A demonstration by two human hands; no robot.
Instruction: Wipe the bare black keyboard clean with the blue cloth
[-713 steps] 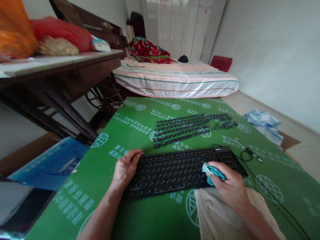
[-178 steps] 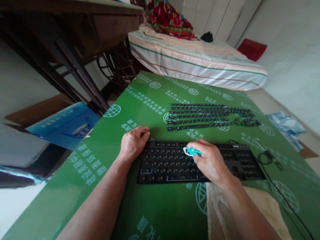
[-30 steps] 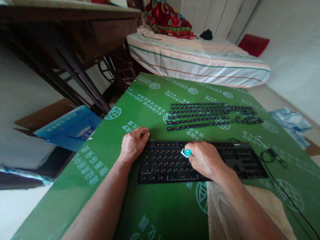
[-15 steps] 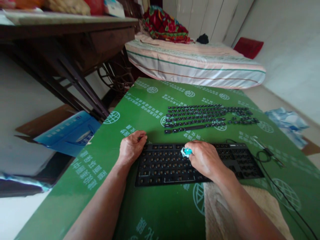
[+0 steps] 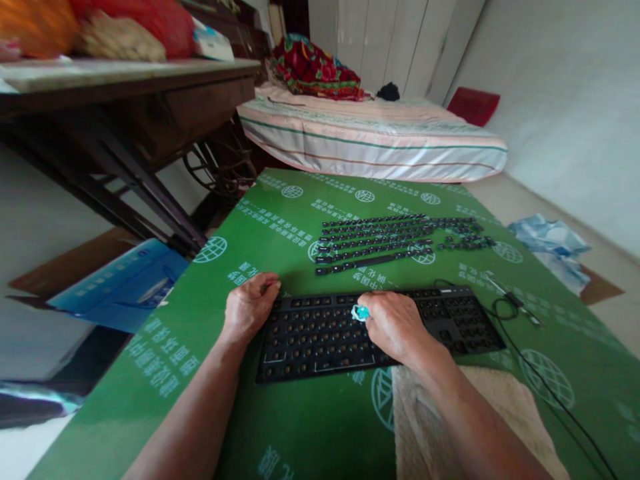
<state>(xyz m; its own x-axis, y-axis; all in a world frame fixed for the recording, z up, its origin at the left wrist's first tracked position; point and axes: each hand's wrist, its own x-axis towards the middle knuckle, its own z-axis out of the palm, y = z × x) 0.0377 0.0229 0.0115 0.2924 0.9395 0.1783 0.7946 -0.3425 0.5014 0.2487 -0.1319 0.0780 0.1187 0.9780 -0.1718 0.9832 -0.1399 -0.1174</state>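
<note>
A black keyboard (image 5: 320, 338) without its keycaps lies on the green table, its switches bare. My right hand (image 5: 395, 323) is closed around a small teal-and-white object (image 5: 359, 313) over the keyboard's upper middle rows. What kind of object it is cannot be made out, as most of it is inside the fist. Curled at the keyboard's upper left corner, my left hand (image 5: 251, 305) has thumb and fingers pressed together; whether anything is between them is hidden. Beyond the keyboard, removed black keycaps (image 5: 370, 243) lie in rows, with a looser group at their right.
Under my right forearm is a beige cloth (image 5: 420, 427). A thin tool (image 5: 515, 300) lies right of the keyboard beside its black cable (image 5: 540, 370). A blue box (image 5: 130, 283) stands left of the green table (image 5: 165, 407), below a wooden desk (image 5: 200, 90). A bed (image 5: 370, 143) is behind.
The whole view has shifted, so the table and keyboard appear farther left and slightly lower. Both hands keep nearly the same places over the keyboard, still closed.
</note>
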